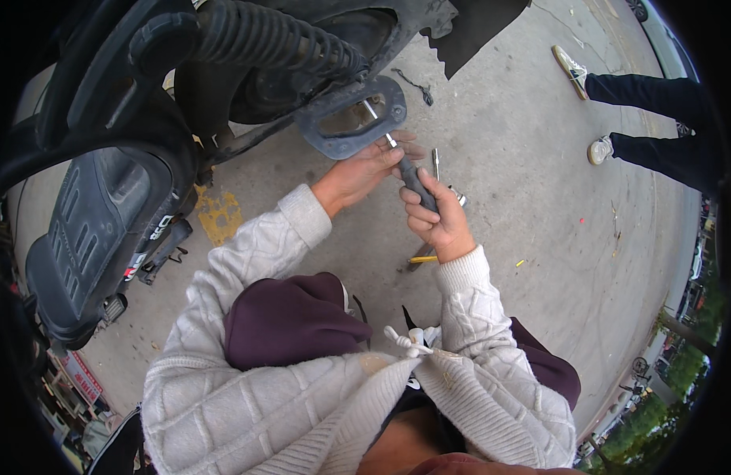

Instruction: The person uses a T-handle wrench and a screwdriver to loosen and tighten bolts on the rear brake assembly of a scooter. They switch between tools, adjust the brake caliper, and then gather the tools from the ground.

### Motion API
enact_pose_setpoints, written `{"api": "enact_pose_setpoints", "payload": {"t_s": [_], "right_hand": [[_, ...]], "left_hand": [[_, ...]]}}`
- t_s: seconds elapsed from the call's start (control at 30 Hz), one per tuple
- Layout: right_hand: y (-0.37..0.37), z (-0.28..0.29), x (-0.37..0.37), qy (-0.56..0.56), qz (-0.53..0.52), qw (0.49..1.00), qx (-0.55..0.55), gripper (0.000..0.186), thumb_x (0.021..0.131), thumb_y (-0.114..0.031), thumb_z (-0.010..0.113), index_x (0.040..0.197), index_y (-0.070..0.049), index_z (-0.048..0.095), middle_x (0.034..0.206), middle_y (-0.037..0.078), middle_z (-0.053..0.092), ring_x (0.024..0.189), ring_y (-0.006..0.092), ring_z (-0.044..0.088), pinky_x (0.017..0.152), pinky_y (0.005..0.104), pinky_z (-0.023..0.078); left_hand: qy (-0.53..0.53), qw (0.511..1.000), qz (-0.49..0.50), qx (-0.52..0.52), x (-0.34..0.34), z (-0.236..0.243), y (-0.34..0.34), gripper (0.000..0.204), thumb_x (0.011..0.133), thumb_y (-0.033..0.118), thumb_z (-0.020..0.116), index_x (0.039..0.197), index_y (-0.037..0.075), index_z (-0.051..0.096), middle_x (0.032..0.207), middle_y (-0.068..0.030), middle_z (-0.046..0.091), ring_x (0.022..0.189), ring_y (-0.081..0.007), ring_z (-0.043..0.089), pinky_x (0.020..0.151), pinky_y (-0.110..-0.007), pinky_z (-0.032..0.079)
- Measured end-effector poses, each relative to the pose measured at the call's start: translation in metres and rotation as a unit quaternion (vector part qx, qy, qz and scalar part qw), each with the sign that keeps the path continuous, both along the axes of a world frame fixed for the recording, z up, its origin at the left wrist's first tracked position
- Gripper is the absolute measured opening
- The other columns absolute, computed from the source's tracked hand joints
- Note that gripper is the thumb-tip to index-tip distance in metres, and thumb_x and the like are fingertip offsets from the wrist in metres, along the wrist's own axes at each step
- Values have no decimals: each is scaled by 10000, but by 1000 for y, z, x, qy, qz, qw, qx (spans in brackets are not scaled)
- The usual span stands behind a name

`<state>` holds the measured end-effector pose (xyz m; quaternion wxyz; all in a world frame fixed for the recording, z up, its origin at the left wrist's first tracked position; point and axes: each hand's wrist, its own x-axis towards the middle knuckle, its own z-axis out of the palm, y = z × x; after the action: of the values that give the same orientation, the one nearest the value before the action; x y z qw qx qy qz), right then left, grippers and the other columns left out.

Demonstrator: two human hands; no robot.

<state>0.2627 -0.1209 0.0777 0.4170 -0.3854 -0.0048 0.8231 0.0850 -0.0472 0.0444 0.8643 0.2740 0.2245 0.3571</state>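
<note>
My right hand (434,218) grips the dark handle of a screwdriver (414,179), whose metal shaft runs up and left through the opening of a dark grey plastic bracket (351,119) on a black scooter (144,119). My left hand (368,170) sits just below the bracket, fingers stretched along its lower edge and touching the shaft near the handle. Both forearms wear a cream quilted knit sleeve. The tip of the shaft is hidden behind the bracket's bar.
Loose tools lie on the concrete behind my right hand: a metal wrench (436,163) and a yellow-handled tool (422,259). Another person's legs and shoes (619,95) stand at the upper right. A black cable piece (417,85) lies near the scooter. Yellow paint (217,215) marks the ground.
</note>
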Motion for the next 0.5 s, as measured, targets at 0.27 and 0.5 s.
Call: {"api": "enact_pose_setpoints", "payload": {"t_s": [0.27, 0.5], "right_hand": [[-8, 8, -11, -592, 96, 729, 332, 467, 1036, -383, 463, 1228, 38, 523, 708, 34, 520, 412, 52, 341, 392, 209, 228], [-13, -13, -12, -268, 59, 952, 137, 489, 1023, -462, 460, 1133, -2, 583, 612, -8, 496, 437, 76, 370, 452, 237, 271]], "left_hand": [[40, 999, 8, 25, 0, -3, -2, 226, 986, 123, 575, 1201, 55, 555, 1174, -110, 634, 1173, -264, 606, 1036, -404, 464], [33, 999, 22, 1, 1, -2, -4, 197, 985, 127, 589, 1170, 59, 581, 1164, -85, 629, 1201, -293, 598, 1061, -421, 441]]}}
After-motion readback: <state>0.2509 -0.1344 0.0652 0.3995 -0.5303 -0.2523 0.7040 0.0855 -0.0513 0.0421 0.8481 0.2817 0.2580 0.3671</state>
